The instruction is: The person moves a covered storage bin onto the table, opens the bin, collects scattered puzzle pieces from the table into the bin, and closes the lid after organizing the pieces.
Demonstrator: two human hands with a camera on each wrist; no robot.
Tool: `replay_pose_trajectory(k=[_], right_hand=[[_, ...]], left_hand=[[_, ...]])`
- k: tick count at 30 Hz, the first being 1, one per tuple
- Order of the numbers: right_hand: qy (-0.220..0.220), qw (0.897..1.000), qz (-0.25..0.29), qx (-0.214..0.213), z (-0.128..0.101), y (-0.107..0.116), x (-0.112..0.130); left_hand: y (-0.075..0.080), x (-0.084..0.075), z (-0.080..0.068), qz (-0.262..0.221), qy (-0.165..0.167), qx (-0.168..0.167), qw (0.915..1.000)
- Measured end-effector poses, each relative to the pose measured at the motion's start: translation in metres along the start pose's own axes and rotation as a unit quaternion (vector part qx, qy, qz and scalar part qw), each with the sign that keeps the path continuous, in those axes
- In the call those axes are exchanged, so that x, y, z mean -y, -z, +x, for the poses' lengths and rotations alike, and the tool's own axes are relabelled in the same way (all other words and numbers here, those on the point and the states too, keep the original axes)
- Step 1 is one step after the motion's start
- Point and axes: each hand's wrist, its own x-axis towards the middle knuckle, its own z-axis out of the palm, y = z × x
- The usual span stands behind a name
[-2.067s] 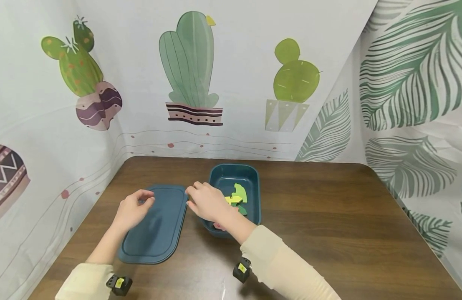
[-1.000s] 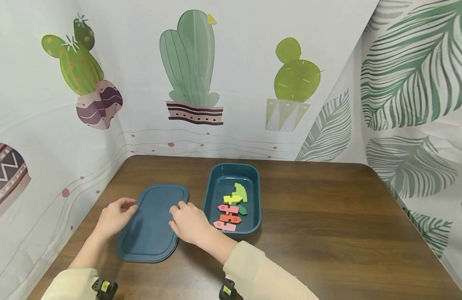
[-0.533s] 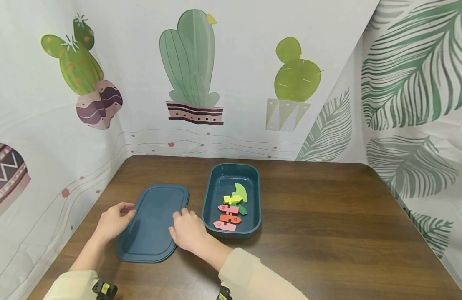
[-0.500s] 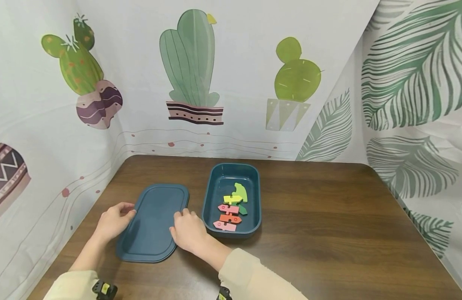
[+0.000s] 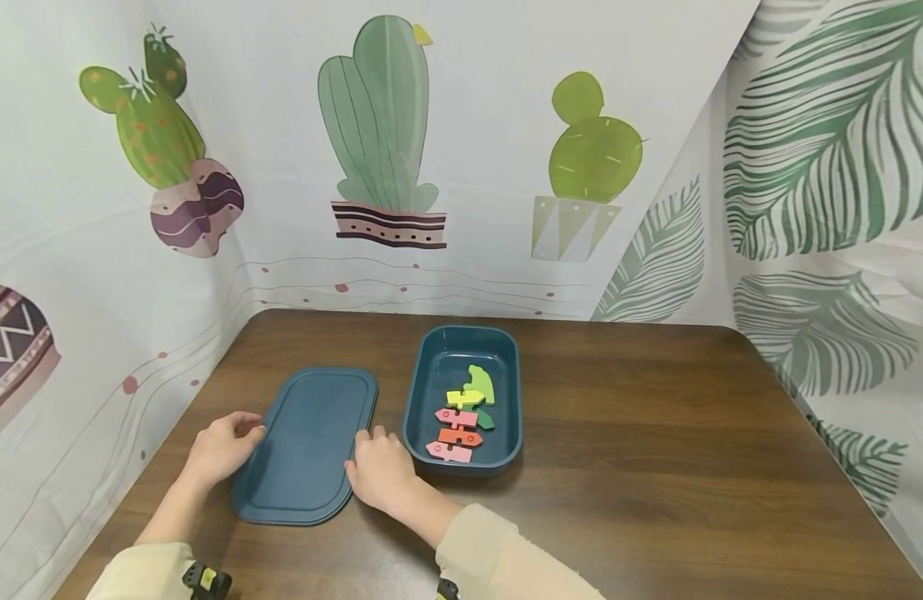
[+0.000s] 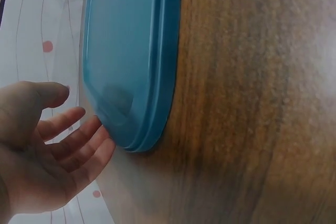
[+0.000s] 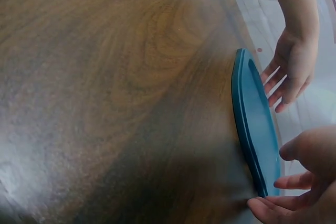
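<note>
A flat dark-blue lid (image 5: 307,446) with rounded corners lies on the left part of the table. At its left edge is my left hand (image 5: 224,450), fingers loosely bent and fingertips (image 6: 107,135) against or very near the rim; the thumb stands apart. My right hand (image 5: 382,471) is at the lid's right edge. In the right wrist view its fingertips (image 7: 257,203) meet the rim, while the thumb stays off the lid. To the right stands a dark-blue open box (image 5: 509,383) holding pink, orange, yellow and green pieces (image 5: 459,418).
The brown wooden table (image 5: 656,450) extends right of the box. Behind it hangs a white cloth (image 5: 491,150) printed with cacti and leaves. A small black camera (image 5: 206,581) sits on the left wrist.
Both hands have come from above the lid and box down to the lid's two sides. The right hand has moved away from the box, uncovering its pieces. The lid stays in place.
</note>
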Motion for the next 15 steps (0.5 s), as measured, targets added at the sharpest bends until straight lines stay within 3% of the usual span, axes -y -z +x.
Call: replay_pose_trajectory(k=[5, 8, 15], right_hand=[[-0.011, 1.0, 0.027, -0.003, 0.0006, -0.001, -0.0001], [-0.032, 0.997, 0.069, -0.01, 0.0021, -0.002, 0.0001], [-0.09, 0.981, 0.17, 0.018, 0.0084, -0.0072, 0.0005]], left_hand=[[0.0008, -0.0005, 0.0002, 0.017, 0.005, 0.004, 0.9998], [0.0013, -0.0008, 0.0011, 0.025, 0.011, 0.008, 0.9996], [0.0012, 0.0006, 0.0039, 0.034, 0.016, 0.014, 0.9992]])
